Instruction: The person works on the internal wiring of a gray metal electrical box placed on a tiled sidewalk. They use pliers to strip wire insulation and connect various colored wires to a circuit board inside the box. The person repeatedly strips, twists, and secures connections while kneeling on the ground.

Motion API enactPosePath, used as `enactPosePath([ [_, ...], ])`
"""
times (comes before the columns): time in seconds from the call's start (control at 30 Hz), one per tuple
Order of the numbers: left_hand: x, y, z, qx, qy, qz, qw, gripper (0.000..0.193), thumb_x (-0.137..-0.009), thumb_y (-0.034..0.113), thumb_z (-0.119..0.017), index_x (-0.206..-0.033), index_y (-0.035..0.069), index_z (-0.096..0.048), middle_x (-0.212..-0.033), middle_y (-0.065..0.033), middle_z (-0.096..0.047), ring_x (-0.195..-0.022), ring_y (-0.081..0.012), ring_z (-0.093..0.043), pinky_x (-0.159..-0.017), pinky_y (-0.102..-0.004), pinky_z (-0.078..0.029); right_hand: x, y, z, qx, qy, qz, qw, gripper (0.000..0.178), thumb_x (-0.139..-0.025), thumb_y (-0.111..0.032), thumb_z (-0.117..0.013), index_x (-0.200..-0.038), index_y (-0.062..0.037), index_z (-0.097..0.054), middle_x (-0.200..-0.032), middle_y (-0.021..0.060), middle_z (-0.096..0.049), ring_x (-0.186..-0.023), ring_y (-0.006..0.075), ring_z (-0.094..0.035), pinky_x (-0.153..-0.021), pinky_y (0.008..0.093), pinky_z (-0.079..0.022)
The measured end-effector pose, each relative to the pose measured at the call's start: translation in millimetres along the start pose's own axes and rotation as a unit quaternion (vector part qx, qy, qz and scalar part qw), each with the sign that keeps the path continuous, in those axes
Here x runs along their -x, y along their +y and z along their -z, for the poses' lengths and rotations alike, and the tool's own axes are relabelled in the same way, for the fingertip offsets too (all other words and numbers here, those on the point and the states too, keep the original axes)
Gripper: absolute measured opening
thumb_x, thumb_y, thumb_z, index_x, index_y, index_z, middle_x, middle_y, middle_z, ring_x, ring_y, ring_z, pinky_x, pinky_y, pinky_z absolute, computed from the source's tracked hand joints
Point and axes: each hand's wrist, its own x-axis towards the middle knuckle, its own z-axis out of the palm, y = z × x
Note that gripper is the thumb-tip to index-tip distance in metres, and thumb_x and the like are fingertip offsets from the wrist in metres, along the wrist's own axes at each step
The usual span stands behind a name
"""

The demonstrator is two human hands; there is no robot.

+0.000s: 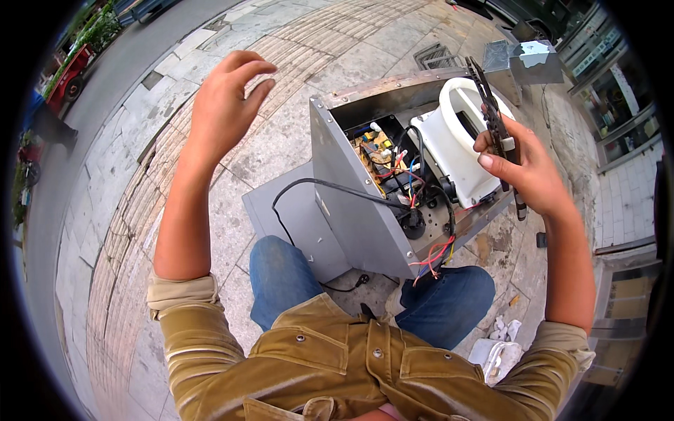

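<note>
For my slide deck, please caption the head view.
Right hand holding dark tools near an open metal box with exposed wires, left hand raised and empty.

Two hands (228, 105) (533, 168), one opened housing (354, 207), one duct (449, 161), one plug (362, 280)

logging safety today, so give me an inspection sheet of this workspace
Surface: paved ground, stained in places
Job's things: open grey housing, circuit board exposed, white plastic part inside
Clutter: white container with crumpled scraps alongside
Hands: left hand raised, holding nothing; right hand gripping dark tool
Cables: black cable over housing edge; coloured wires loose
Surroundings: road left, building front right
</note>
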Motion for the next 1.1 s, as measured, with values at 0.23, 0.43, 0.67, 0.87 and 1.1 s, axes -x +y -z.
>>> enactPosePath([
  [0.23, 23, 86, -55, 0.065, -0.242, -0.165, 0.954, 0.020, -0.078, 0.030, -0.074, -0.083, 0.011, -0.073, -0.084, -0.0053, -0.066, -0.084, -0.0273, -0.062, -0.074, -0.0392, -0.048, -18, -1, -23, 0.008, -0.046, -0.033, 0.998, 0.046, -0.083, -0.009, -0.067, -0.125, 0.0021, -0.053, -0.097, 0.0031, -0.060, -0.086, 0.0091, -0.052, -0.080, 0.0251, -0.044],
  [0.43, 13, 114, -95, 0.049, -0.249, -0.113, 0.961, 0.019, -0.066, 0.024, -0.070, -0.075, 0.008, -0.073, -0.073, -0.0149, -0.068, -0.073, -0.0332, -0.068, -0.064, -0.0436, -0.053, 2, 25, -20, -0.123, -0.077, 0.005, 0.989, 0.087, -0.074, -0.032, -0.075, -0.140, 0.0084, -0.035, -0.087, 0.0116, -0.063, -0.070, 0.0154, -0.060, -0.067, 0.0272, -0.049],
  [0.67, 33, 102, -114, 0.056, -0.207, -0.073, 0.974, 0.012, -0.068, 0.014, -0.066, -0.077, 0.007, -0.070, -0.075, -0.0164, -0.067, -0.075, -0.0360, -0.067, -0.065, -0.0467, -0.053, -19, 54, -30, -0.219, -0.179, -0.035, 0.959, 0.085, -0.075, -0.030, -0.074, -0.140, 0.0057, -0.033, -0.086, 0.0182, -0.063, -0.068, 0.0219, -0.063, -0.063, 0.0298, -0.052],
  [0.87, 31, 102, -116, 0.061, -0.198, -0.080, 0.975, 0.014, -0.068, 0.012, -0.065, -0.078, 0.002, -0.064, -0.074, -0.0178, -0.065, -0.075, -0.0370, -0.066, -0.064, -0.0477, -0.052, -14, 133, -6, -0.322, -0.162, -0.002, 0.933, 0.082, -0.081, -0.031, -0.070, -0.145, 0.0004, -0.030, -0.098, 0.0195, -0.060, -0.080, 0.0241, -0.062, -0.074, 0.0350, -0.052],
  [1.1, 42, 103, -109, 0.072, -0.160, -0.077, 0.981, 0.019, -0.072, 0.020, -0.068, -0.081, 0.005, -0.060, -0.072, -0.0128, -0.065, -0.070, -0.0336, -0.065, -0.061, -0.0448, -0.050, -6, 197, 2, -0.359, -0.100, 0.031, 0.927, 0.077, -0.083, -0.029, -0.068, -0.144, 0.0004, -0.031, -0.104, 0.0178, -0.058, -0.087, 0.0236, -0.060, -0.079, 0.0349, -0.050],
])
